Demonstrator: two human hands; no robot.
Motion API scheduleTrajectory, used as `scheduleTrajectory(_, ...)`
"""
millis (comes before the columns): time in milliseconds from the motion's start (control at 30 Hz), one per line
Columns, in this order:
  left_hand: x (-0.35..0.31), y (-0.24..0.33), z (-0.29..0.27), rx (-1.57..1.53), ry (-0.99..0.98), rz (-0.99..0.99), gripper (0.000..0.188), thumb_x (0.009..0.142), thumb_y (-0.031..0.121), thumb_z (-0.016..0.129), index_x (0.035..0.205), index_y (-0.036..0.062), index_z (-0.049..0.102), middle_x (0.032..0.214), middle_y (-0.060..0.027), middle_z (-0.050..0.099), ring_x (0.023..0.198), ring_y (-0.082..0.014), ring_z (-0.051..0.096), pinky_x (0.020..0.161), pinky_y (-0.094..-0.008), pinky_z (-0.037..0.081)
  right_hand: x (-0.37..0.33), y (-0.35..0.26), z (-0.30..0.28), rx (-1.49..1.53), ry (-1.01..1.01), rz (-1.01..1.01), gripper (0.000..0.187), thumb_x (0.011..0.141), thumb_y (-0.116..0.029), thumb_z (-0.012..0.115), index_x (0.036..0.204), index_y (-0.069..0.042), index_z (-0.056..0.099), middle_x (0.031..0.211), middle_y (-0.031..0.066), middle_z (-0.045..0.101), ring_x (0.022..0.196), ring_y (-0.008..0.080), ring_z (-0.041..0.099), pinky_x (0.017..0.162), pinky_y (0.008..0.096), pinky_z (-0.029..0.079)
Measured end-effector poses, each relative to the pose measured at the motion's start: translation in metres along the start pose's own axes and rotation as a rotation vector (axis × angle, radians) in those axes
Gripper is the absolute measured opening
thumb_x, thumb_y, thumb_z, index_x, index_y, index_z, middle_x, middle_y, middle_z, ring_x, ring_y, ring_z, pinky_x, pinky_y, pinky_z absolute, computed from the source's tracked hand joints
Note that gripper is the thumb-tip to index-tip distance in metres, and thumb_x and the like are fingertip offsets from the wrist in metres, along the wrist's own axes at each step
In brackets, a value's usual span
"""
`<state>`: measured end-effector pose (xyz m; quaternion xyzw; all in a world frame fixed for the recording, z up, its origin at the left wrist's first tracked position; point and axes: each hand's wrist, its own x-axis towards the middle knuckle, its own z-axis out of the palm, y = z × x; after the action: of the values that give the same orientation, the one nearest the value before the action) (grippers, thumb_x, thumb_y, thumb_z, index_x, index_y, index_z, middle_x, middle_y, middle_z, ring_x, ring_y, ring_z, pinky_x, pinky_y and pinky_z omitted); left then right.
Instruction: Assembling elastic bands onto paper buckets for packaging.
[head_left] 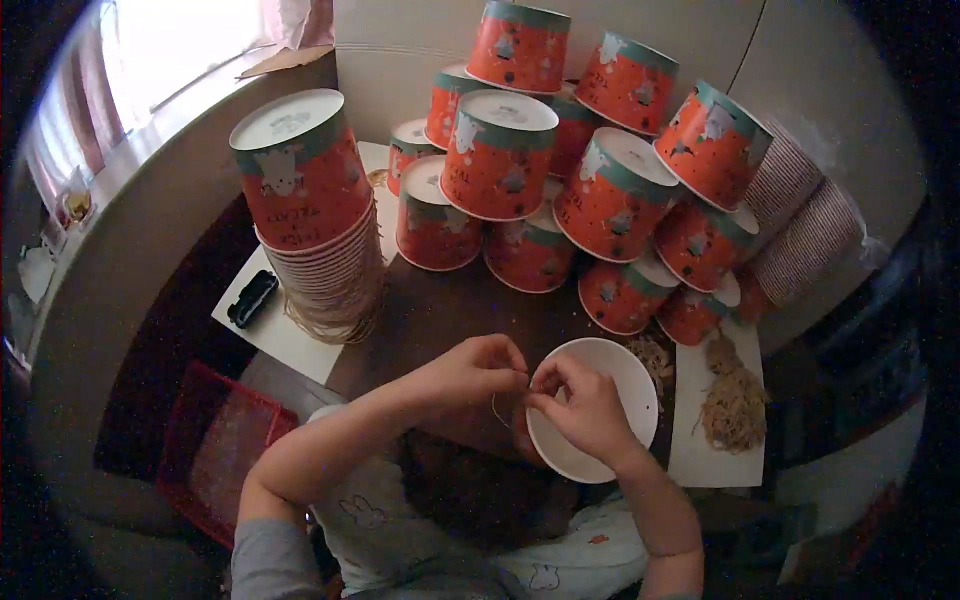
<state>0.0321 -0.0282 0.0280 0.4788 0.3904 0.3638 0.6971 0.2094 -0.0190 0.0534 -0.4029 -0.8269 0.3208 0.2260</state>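
Low at the table's near edge, head view: my left hand [470, 372] and my right hand [585, 410] meet fingertip to fingertip over the rim of a white paper bowl [630, 375]. Both are closed in a pinch on a thin tan string [497, 408], which hangs in a short loop just below my left fingers. The right hand also lies across the bowl's open mouth, palm side on its rim; I cannot tell whether it grips the bowl or only rests there. The bowl tilts toward me, white inside showing, over the edge of the dark brown table [450, 300].

Left of my hands, a tall stack of upturned red tubs [305, 200] with green bands and white bottoms stands on a white sheet [275, 335]; a bundle of string rings its lowest rims. A small black object [252, 298] lies on that sheet, too small to identify.

Behind my hands, a pile of the same red tubs [560, 150] leans up against the pale wall, stacked several high. At the right, two sleeves of nested striped cups [800, 215] lie on their sides against the pile.

Right of the bowl, a second white sheet [700, 460] holds a heap of tan string pieces [733, 405]. A red mesh basket [215, 450] sits below the table on my left.
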Motion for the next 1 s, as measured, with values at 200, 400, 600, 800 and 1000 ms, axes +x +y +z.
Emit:
scheduleTrajectory(200, 0.004, -0.018, -0.009, 0.217, 0.041, 0.100, 0.018, 0.071, 0.011, 0.057, 0.085, 0.0007, 0.051, 0.077, -0.0050, 0.055, 0.071, -0.0117, 0.052, 0.064, -0.0249, 0.044, 0.002, 0.004, 0.001, 0.077, -0.003, 0.078, 0.021, 0.069, -0.011, 0.064, 0.084, -0.006, 0.050, 0.074, 0.0079, 0.059, 0.065, 0.0196, 0.059, 0.058, 0.0303, 0.046)
scheduleTrajectory(400, -0.002, -0.019, -0.007, 0.631, 0.020, 0.069, 0.020, 0.069, 0.017, 0.060, 0.083, 0.0021, 0.060, 0.074, -0.0086, 0.061, 0.069, -0.0158, 0.059, 0.063, -0.0282, 0.046, 0.004, 0.009, 0.001, 0.118, 0.011, 0.077, 0.022, 0.068, -0.011, 0.065, 0.082, -0.005, 0.049, 0.072, 0.0066, 0.059, 0.063, 0.0160, 0.058, 0.057, 0.0278, 0.046)
scheduleTrajectory(600, -0.006, -0.014, -0.003, 0.713, 0.104, 0.104, 0.020, 0.068, 0.018, 0.061, 0.082, 0.0037, 0.062, 0.073, -0.0103, 0.062, 0.069, -0.0192, 0.060, 0.064, -0.0291, 0.047, 0.004, 0.009, 0.001, 0.165, -0.009, 0.110, 0.022, 0.068, -0.010, 0.065, 0.082, -0.004, 0.049, 0.071, 0.0062, 0.058, 0.063, 0.0147, 0.057, 0.057, 0.0275, 0.046)
scheduleTrajectory(800, -0.007, -0.015, -0.002, 0.545, 0.120, 0.113, 0.018, 0.070, 0.013, 0.058, 0.084, 0.0029, 0.062, 0.076, -0.0084, 0.062, 0.071, -0.0141, 0.059, 0.066, -0.0273, 0.047, 0.004, 0.011, 0.002, 0.217, -0.017, 0.125, 0.023, 0.068, -0.010, 0.066, 0.082, -0.004, 0.048, 0.073, 0.0063, 0.058, 0.067, 0.0143, 0.058, 0.060, 0.0268, 0.046)
scheduleTrajectory(1000, -0.010, -0.012, -0.005, 0.160, 0.026, -0.009, 0.022, 0.071, 0.008, 0.059, 0.091, -0.0011, 0.057, 0.080, -0.0043, 0.060, 0.072, -0.0094, 0.055, 0.064, -0.0241, 0.045, 0.005, 0.012, 0.002, 0.273, -0.043, 0.133, 0.024, 0.069, -0.009, 0.065, 0.083, -0.004, 0.047, 0.074, 0.0062, 0.058, 0.069, 0.0140, 0.057, 0.062, 0.0268, 0.047)
